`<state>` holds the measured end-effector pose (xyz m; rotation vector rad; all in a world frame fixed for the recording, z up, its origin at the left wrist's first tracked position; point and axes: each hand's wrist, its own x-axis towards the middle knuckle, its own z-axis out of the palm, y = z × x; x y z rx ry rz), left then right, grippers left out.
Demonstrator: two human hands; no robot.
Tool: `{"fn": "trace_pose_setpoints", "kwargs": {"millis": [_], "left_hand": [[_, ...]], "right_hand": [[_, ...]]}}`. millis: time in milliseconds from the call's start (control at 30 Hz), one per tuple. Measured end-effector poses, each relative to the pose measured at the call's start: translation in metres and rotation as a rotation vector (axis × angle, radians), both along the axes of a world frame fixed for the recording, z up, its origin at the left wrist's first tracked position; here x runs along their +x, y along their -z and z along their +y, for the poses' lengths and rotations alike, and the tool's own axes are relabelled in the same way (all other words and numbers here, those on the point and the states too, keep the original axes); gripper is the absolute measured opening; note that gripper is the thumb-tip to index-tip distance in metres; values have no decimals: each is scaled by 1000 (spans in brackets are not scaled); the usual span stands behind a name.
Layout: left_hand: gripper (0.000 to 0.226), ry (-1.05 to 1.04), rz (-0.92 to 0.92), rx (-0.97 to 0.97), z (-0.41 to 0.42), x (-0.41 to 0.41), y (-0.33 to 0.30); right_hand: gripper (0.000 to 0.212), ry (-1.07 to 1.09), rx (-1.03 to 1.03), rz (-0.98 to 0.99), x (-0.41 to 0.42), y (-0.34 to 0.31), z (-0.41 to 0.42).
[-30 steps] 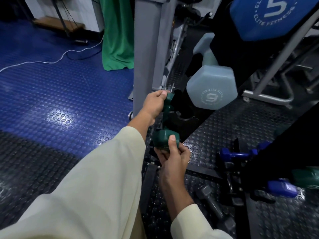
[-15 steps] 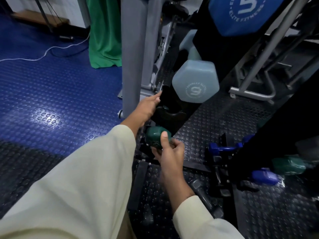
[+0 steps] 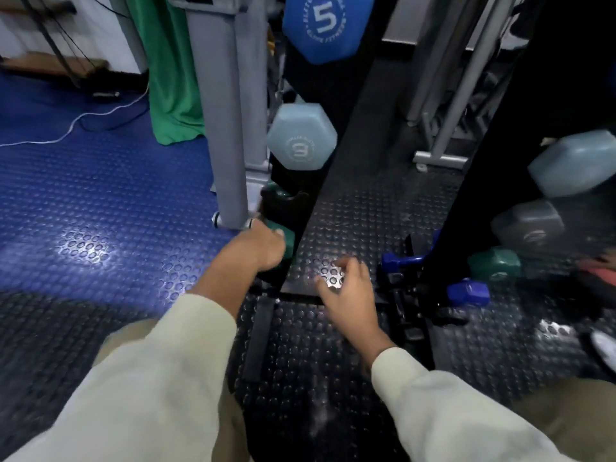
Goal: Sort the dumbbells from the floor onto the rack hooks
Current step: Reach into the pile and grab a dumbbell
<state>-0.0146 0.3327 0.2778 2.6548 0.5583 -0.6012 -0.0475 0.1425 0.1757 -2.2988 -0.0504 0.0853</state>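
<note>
Dumbbells hang on a black rack (image 3: 316, 181) that serves as the landmark in the head view. On its near face I count three: a blue dumbbell marked 5 (image 3: 328, 25) at the top, a pale blue dumbbell marked 3 (image 3: 301, 140) below it, and a dark green dumbbell (image 3: 283, 236) on the lowest hook, its far end showing just behind the hook. The left hand (image 3: 256, 248) rests on the near end of that green one, fingers curled over it, just left of the rack's foot. The right hand (image 3: 346, 295) hovers over the studded black floor (image 3: 350, 208) right of the rack, touching nothing, its grip loose with fingers slightly bent; motion blur hides finer detail.

Farther right of the rack stands a second black upright (image 3: 493, 161). Beside it I count four more dumbbell ends: one pale blue (image 3: 573, 165), one grey (image 3: 530, 225), one dark green (image 3: 495, 265), and a small blue dumbbell (image 3: 466, 293) lying on the floor, with another blue handle (image 3: 405, 260) just left of the upright. Whether the upper three sit on hooks I cannot tell.

Left of the rack rises a grey metal post (image 3: 230, 128), with a green cloth (image 3: 170, 68) hanging behind it and a white cable (image 3: 66, 128) trailing across the blue floor mat (image 3: 100, 195). Both forearms wear cream sleeves (image 3: 150, 378).
</note>
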Motion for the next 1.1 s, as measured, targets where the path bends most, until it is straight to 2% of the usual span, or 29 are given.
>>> {"fn": "trace_pose_setpoints", "kwargs": {"millis": [67, 167, 267, 367, 567, 767, 933, 1033, 1100], "left_hand": [[99, -54, 61, -59, -26, -22, 2], [117, 60, 173, -22, -60, -32, 23], [116, 341, 374, 5, -102, -34, 59], [112, 452, 393, -64, -142, -32, 100], [120, 385, 313, -86, -169, -6, 197], [120, 367, 293, -111, -197, -1, 270], [118, 387, 268, -215, -202, 10, 310], [117, 369, 272, -271, -202, 24, 329], [102, 338, 281, -294, -196, 34, 338]], "right_hand": [[53, 31, -2, 31, -2, 10, -16], [49, 100, -4, 86, -1, 24, -40], [48, 164, -12, 132, 0, 46, -65], [48, 272, 16, 197, -4, 73, -98], [51, 462, 25, 334, -14, 125, -157], [61, 499, -23, 542, -15, 166, -180], [84, 510, -64, 713, -18, 211, -180], [90, 555, 37, 858, -17, 239, -182], [82, 655, 213, 947, -15, 252, -185]]}}
